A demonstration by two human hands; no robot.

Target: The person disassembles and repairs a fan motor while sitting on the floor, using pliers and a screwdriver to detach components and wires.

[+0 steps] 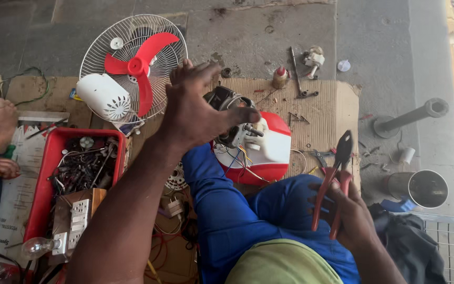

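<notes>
left hand (pixel 195 113) raised over fan motor (pixel 232 118), fingers spread, gripping nothing | right hand (pixel 350 213) fingers wrapped around red-handled pliers (pixel 334 176)

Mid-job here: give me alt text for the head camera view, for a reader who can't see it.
A seated person's left hand rests on a fan motor in a red and white housing, while the right hand holds red-handled pliers. A red-bladed fan and red parts tray lie nearby.

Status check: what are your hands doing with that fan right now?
Left hand open over fan motor. Right hand holds red-handled pliers. Motor sits on red-white base. Nothing between.
</notes>
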